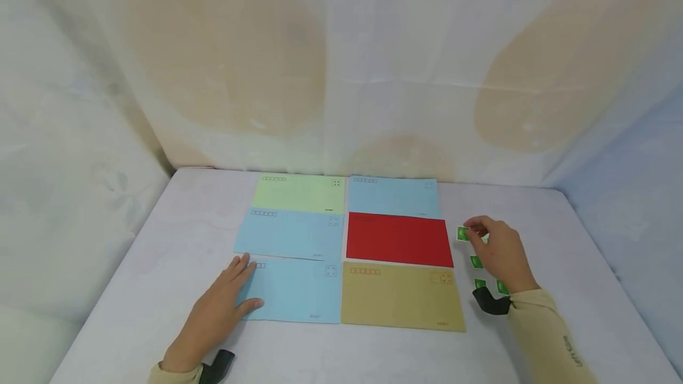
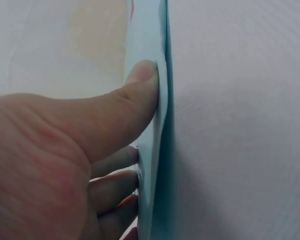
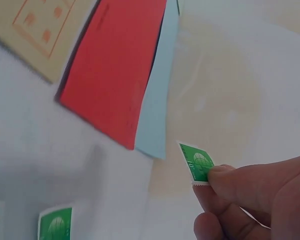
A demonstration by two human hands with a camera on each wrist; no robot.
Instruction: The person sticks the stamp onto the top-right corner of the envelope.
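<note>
Left hand (image 1: 217,302), grip spread, rests on blue envelope (image 1: 296,292), near-left of red envelope (image 1: 400,239), probably to steady it (anything inside? can't tell). Right of red envelope: green stamp (image 3: 194,161), pinched at one edge by right hand (image 1: 503,252), likely leaving its face clear; more stamps (image 1: 476,262) there.

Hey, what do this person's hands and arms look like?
The left hand and right hand are bare, without gloves. The left sleeve and right sleeve are beige; dark lettering, too small to read surely, marks the right one. The left wrist camera and curved right wrist camera are black.
</note>
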